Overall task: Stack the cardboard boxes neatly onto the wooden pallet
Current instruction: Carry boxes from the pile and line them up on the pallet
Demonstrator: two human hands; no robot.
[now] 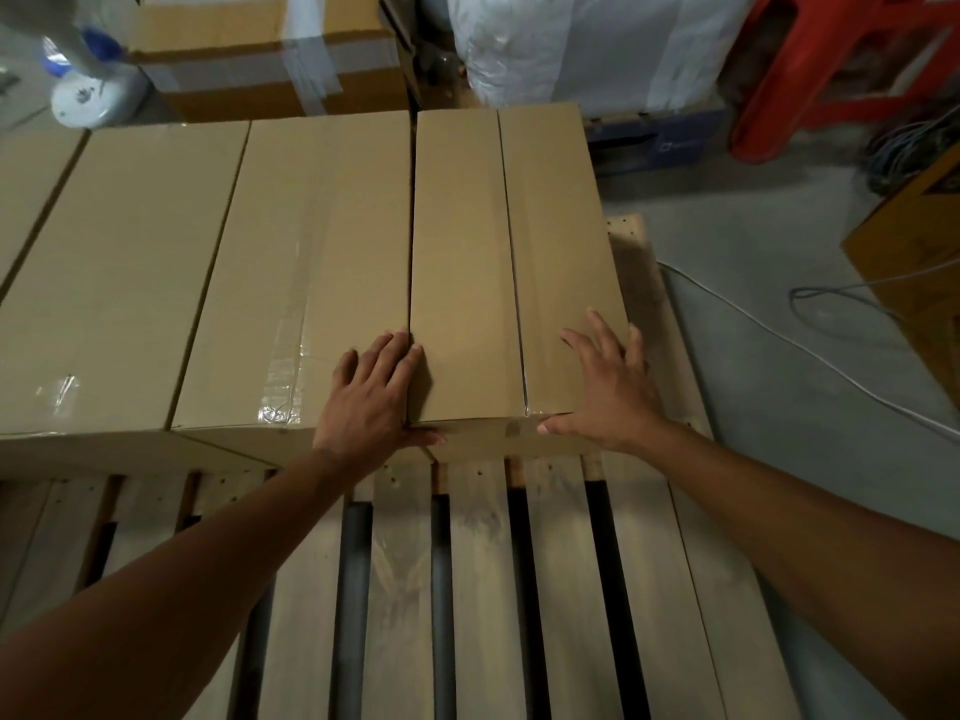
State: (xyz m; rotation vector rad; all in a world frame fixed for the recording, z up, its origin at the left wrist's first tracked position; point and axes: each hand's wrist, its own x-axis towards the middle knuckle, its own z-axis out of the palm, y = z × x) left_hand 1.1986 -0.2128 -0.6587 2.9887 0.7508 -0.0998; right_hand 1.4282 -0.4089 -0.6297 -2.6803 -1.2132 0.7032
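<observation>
A row of brown cardboard boxes stands on the far half of the wooden pallet (488, 574). The rightmost box (467, 262) sits tight against a taped box (311, 272) to its left. My left hand (371, 402) lies flat over the seam between these two boxes, thumb hooked over the near edge. My right hand (605, 387) presses flat on the rightmost box's near right corner, thumb on its front face. Another box (114, 283) stands further left.
Bare slats with dark gaps fill the pallet's near half. Beyond the row sit a taped carton (270, 54), a white wrapped bundle (597, 39) and a red stool (831, 70). Cables (810, 345) trail over the concrete floor on the right, beside another carton (914, 241).
</observation>
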